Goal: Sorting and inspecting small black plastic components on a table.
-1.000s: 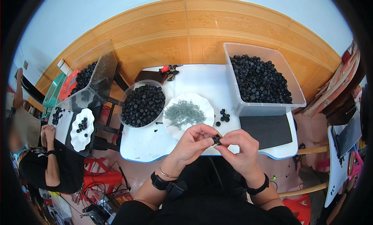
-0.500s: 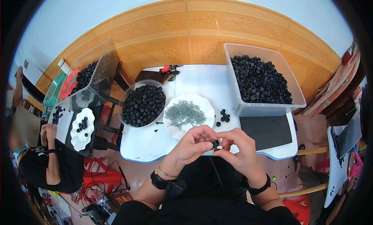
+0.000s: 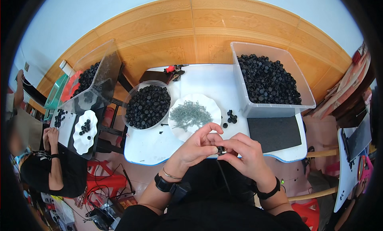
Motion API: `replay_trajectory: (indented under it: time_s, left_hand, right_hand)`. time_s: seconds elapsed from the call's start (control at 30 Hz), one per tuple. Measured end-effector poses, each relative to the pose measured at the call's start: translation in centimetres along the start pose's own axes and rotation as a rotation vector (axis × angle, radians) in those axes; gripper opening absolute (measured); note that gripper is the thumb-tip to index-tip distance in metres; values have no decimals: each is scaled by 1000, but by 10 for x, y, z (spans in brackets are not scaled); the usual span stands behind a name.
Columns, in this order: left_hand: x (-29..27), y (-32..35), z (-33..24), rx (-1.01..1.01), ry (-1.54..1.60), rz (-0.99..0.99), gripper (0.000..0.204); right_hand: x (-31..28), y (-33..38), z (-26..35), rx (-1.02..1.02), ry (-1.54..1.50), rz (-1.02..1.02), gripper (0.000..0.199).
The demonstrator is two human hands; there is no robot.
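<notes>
Just in front of my body, a small black plastic piece (image 3: 221, 150) is pinched between both hands. My left hand (image 3: 198, 148) grips its left side with the thumb, its index finger lifted and bent above. From the right, my right hand (image 3: 244, 153) holds it between thumb and fingertips. Beyond my hands is a white scalloped plate (image 3: 216, 116) with a heap of thin, short metal pins (image 3: 189, 114). A round clear tub (image 3: 127, 121) full of black plastic pieces (image 3: 147, 106) stands left of the plate. Several more loose black pieces (image 3: 230, 118) lie at its right.
A large clear bin (image 3: 275, 111) of black pieces stands at the far right, behind a dark grey mat (image 3: 275, 134). Keys and a dark wallet (image 3: 155, 76) lie at the table's back. On the left, a co-worker (image 3: 52, 163) sits by another white plate (image 3: 81, 145).
My left index finger has lifted away from the black piece. My right fingers have shifted and close around it; the piece stays between both hands.
</notes>
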State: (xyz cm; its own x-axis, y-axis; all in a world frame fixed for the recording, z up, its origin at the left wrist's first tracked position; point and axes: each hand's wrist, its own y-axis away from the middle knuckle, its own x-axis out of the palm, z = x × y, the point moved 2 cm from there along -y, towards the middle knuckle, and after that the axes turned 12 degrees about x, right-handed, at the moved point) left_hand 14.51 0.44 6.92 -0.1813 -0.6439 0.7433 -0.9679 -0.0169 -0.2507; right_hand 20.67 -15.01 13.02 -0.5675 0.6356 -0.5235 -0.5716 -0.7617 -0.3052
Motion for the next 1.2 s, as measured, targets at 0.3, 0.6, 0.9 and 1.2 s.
replay_trajectory:
  time_s: [0.3, 0.6, 0.9, 1.2]
  left_hand:
    - [1, -2, 0, -11, 23, 55, 42]
    - [-3, 0, -1, -6, -10, 71, 43]
    - [-5, 1, -5, -6, -71, 31, 48]
    - [-6, 1, -10, 52, -121, -30, 47]
  right_hand:
    - [6, 1, -3, -66, 34, -94, 31]
    - [6, -3, -11, -98, -36, -49, 31]
    - [11, -5, -14, -130, -16, -79, 27]
    - [21, -8, -20, -10, -108, -99, 27]
